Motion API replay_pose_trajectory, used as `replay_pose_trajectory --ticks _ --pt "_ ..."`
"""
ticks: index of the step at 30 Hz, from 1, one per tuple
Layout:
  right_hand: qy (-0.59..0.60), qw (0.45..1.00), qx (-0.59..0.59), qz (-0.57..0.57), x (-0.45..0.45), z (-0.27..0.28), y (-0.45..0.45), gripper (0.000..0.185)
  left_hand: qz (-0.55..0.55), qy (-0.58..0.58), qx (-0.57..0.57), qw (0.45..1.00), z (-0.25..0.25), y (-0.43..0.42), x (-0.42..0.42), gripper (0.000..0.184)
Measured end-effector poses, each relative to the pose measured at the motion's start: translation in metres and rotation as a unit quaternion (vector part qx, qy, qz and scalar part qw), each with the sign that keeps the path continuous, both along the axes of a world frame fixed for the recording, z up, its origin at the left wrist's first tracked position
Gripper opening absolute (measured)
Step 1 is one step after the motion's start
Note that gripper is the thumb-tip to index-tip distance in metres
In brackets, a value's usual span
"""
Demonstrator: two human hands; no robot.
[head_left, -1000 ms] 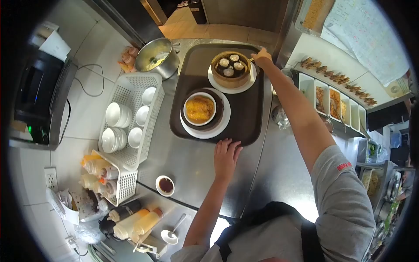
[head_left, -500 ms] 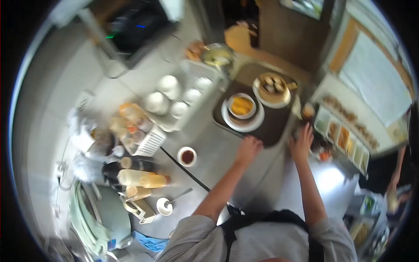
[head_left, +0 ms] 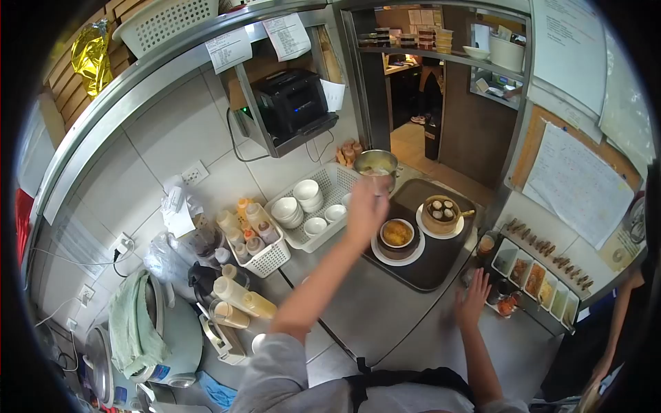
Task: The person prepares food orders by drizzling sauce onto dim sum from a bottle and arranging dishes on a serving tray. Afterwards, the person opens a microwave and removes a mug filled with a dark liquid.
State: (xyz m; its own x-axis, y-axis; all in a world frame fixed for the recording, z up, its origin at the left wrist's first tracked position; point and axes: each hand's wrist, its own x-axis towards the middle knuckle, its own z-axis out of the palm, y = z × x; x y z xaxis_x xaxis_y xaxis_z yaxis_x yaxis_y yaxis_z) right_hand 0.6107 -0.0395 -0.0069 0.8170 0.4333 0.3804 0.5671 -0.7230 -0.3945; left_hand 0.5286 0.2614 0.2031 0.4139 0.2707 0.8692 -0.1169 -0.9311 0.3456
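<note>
My left hand (head_left: pixel 368 206) is raised over the left side of the dark tray (head_left: pixel 420 275), close to a metal bowl (head_left: pixel 376 157) at the back. Blur smears its fingers, so I cannot make out whether they hold anything. On the tray, a bowl of yellow-orange food (head_left: pixel 397 233) sits on a white plate (head_left: pixel 401 261). Behind it, a bamboo steamer (head_left: pixel 438 224) with several small dark-topped pieces rests on another white plate (head_left: pixel 454 230). My right hand (head_left: pixel 471 301) lies flat on the steel counter with fingers spread, beside the topping containers.
White bowls (head_left: pixel 306 193) stand in a draining basket (head_left: pixel 317 239) at the left. Nearer are a basket of sauce bottles (head_left: pixel 268 258) and larger squeeze bottles (head_left: pixel 234 292). Topping containers (head_left: pixel 533 279) line the right. Another person's arm (head_left: pixel 616 330) shows at far right.
My left hand has left the tray's near edge and risen toward the metal bowl. My right hand stays on the counter. The view has tilted up, showing the pass-through shelf.
</note>
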Motion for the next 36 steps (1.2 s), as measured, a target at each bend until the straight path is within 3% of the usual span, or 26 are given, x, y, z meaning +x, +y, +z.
replay_pose_trajectory --ticks 1,2,3,6,9,10,12,13,14,15,16,17,18,19,20,21,23,24,25,27,29,31,36 --pt "0.005 1.0 0.014 0.013 -0.009 0.002 -0.001 0.082 0.038 -0.073 0.052 0.995 0.025 0.024 0.006 0.021" --pt "0.005 1.0 0.012 0.01 -0.02 -0.001 -0.003 0.082 0.031 -0.1 0.017 0.994 0.056 0.042 0.007 0.025" --pt "0.037 0.999 0.014 0.027 -0.034 -0.009 -0.007 0.082 0.098 -0.175 0.098 0.975 0.085 0.07 0.012 0.028" --pt "0.084 0.995 0.014 0.042 -0.071 -0.034 -0.023 0.081 0.142 -0.274 0.08 0.948 0.175 0.121 0.016 0.037" --pt "0.11 0.992 0.019 0.063 -0.095 -0.044 -0.031 0.075 0.162 -0.217 -0.002 0.963 0.233 0.171 0.021 0.042" --pt "0.124 0.989 0.027 0.074 -0.102 -0.046 -0.035 0.071 0.106 -0.2 -0.054 0.972 0.242 0.188 0.022 0.04" --pt "0.107 0.99 0.046 0.084 -0.108 -0.042 -0.036 0.067 0.128 -0.127 -0.053 0.982 0.239 0.198 0.02 0.044" --pt "0.092 0.989 0.067 0.098 -0.111 -0.039 -0.036 0.063 0.148 -0.058 -0.072 0.985 0.231 0.184 0.015 0.046" --pt "0.083 0.985 0.095 0.115 -0.113 -0.035 -0.035 0.059 -0.014 -0.054 -0.152 0.987 0.205 0.166 0.013 0.049" --pt "0.082 0.981 0.119 0.129 -0.114 -0.027 -0.033 0.055 -0.019 0.009 -0.157 0.987 0.173 0.131 -0.003 0.048" --pt "0.095 0.98 0.121 0.13 -0.12 -0.009 -0.029 0.049 -0.026 -0.017 -0.053 0.998 0.127 0.098 -0.017 0.047" --pt "0.107 0.974 0.143 0.137 -0.123 -0.002 -0.024 0.044 -0.087 0.002 -0.103 0.991 0.074 0.06 -0.036 0.048" --pt "0.101 0.973 0.15 0.145 -0.126 0.003 -0.02 0.041 -0.03 0.092 -0.147 0.984 0.014 0.03 -0.054 0.05" --pt "0.109 0.969 0.16 0.153 -0.129 0.005 -0.016 0.039 -0.074 0.126 -0.254 0.956 -0.046 -0.003 -0.074 0.05" --pt "0.117 0.967 0.154 0.166 -0.132 0.004 -0.009 0.038 -0.04 0.219 -0.303 0.927 -0.117 -0.017 -0.09 0.05" --pt "0.122 0.964 0.149 0.185 -0.133 0.002 -0.002 0.037 -0.054 0.233 -0.41 0.88 -0.184 -0.036 -0.107 0.05" --pt "0.148 0.952 0.144 0.226 -0.137 -0.001 0.019 0.033 0.006 0.279 -0.431 0.858 -0.251 -0.075 -0.14 0.049" --pt "0.14 0.95 0.134 0.244 -0.139 -0.004 0.033 0.031 0.021 0.25 -0.404 0.879 -0.274 -0.089 -0.152 0.049" --pt "0.133 0.947 0.125 0.263 -0.141 -0.009 0.044 0.028 0.039 0.224 -0.375 0.899 -0.289 -0.103 -0.164 0.049" --pt "0.137 0.938 0.1 0.304 -0.138 -0.023 0.066 0.026 0.063 0.271 -0.402 0.872 -0.267 -0.111 -0.176 0.05" --pt "0.132 0.927 0.086 0.339 -0.137 -0.037 0.083 0.024 0.13 0.311 -0.191 0.922 -0.267 -0.108 -0.18 0.053" --pt "0.111 0.919 0.052 0.374 -0.134 -0.046 0.094 0.017 0.107 0.334 -0.235 0.907 -0.272 -0.1 -0.183 0.056" --pt "0.066 0.93 0.016 0.361 -0.126 -0.053 0.106 0.009 0.126 0.368 -0.138 0.911 -0.281 -0.089 -0.185 0.071"
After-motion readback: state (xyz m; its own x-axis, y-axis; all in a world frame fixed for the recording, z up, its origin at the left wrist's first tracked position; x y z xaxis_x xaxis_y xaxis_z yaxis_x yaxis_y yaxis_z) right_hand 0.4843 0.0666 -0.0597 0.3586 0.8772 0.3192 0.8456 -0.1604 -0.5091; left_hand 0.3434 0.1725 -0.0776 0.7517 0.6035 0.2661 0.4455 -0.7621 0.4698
